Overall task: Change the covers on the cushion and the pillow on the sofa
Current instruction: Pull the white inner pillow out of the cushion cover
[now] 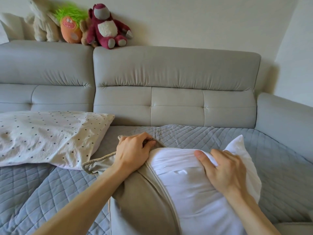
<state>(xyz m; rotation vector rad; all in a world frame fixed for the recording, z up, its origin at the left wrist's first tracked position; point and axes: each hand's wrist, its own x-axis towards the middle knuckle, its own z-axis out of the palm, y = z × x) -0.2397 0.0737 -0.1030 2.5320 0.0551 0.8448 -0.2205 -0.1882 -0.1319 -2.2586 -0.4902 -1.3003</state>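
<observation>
Cover, bottom centre: the beige cushion cover (pixel 144 200) lies half round its filling, with the zip opening (pixel 159 180) running up the middle, so the job is in mid-swap.
Insert, lower right: the white cushion insert (pixel 194 200) sticks out of that opening onto the quilted throw (pixel 42 189). Going in or coming out, I can't say.
Right hand: the right hand (pixel 227 170) is clenched on the insert's top edge, thumb dug in, bunching it narrow enough for the zip.
Left hand: the left hand (pixel 132 151) grasps the cover's far corner, likely anchoring it against the pull.
Pillow, middle left: the polka-dot pillow (pixel 45 136) waits untouched, just beside the cover.
Sofa, behind: the sofa (pixel 176 68) backrest carries plush toys (pixel 108 28) at upper left, well out of the way.
</observation>
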